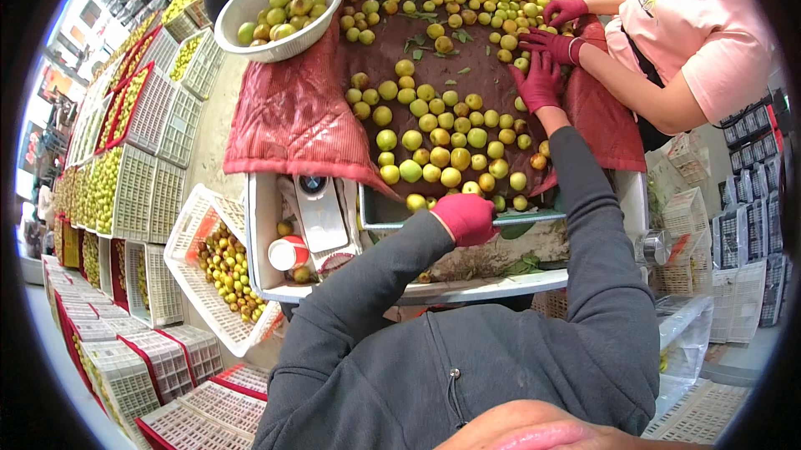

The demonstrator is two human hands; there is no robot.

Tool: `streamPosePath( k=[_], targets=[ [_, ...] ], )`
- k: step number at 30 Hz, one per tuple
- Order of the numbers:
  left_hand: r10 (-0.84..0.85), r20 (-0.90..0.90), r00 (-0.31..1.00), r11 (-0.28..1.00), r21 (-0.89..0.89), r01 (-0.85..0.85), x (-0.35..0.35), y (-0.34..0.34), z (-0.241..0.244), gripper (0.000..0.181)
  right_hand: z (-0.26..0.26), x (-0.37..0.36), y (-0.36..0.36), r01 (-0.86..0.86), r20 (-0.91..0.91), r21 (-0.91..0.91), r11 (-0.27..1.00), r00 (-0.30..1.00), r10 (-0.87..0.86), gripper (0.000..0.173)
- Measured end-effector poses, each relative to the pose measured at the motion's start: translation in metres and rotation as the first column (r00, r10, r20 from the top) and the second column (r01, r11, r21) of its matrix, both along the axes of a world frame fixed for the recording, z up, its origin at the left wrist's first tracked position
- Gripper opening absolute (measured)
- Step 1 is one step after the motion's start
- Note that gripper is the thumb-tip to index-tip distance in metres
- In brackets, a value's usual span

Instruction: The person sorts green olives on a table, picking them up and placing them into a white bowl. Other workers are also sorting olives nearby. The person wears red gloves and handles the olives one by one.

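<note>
Green-yellow fruits, some with brown patches, lie spread on a dark sheet (375,53) over a sorting table. My left hand (468,218), in a dark pink glove, rests at the sheet's near edge, beside several fruits (460,158). Its fingers are curled, and what lies under them is hidden. My right hand (539,82), gloved alike, reaches to the right side of the sheet with the fingers spread, next to a co-worker's gloved hand (554,46). One fruit (520,64) is close to my right fingertips. Loose green leaves are scattered on the sheet.
A white plastic basket (228,18) of fruits stands at the upper left on red quilted cloth (294,118). A phone (322,218) and a red-and-white cup (285,254) lie in the near left corner. A crate (181,250) of browner fruits stands left; stacked crates line both sides.
</note>
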State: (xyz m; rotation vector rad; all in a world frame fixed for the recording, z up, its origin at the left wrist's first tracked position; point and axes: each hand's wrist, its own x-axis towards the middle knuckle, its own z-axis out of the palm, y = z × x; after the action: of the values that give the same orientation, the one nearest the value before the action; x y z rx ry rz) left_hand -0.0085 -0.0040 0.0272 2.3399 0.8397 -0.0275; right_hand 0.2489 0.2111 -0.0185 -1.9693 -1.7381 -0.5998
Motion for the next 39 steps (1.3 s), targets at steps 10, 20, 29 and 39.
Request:
streamPosePath(
  k=[10,20,29,39],
  targets=[
    [0.002,0.075,0.997,1.0,0.015,-0.003,-0.002,-0.001,-0.006,0.033,0.009,-0.095,-0.023,-0.493,-0.054,-0.186,0.85,0.869,0.492,0.057],
    [0.001,-0.033,0.999,0.999,-0.044,-0.003,0.003,0.0,-0.002,0.039,0.042,-0.256,0.088,-0.755,-0.085,-0.036,0.655,0.655,0.751,0.055],
    [0.065,0.266,0.962,0.995,0.051,-0.082,-0.003,-0.014,-0.052,0.044,0.039,-0.291,0.175,-0.373,-0.027,-0.186,0.909,0.927,0.375,0.054],
    [0.116,-0.002,0.993,0.977,-0.18,-0.114,0.001,-0.004,0.008,0.044,0.037,-0.146,0.08,-0.448,-0.051,-0.285,0.848,0.89,0.453,0.045]
  ],
)
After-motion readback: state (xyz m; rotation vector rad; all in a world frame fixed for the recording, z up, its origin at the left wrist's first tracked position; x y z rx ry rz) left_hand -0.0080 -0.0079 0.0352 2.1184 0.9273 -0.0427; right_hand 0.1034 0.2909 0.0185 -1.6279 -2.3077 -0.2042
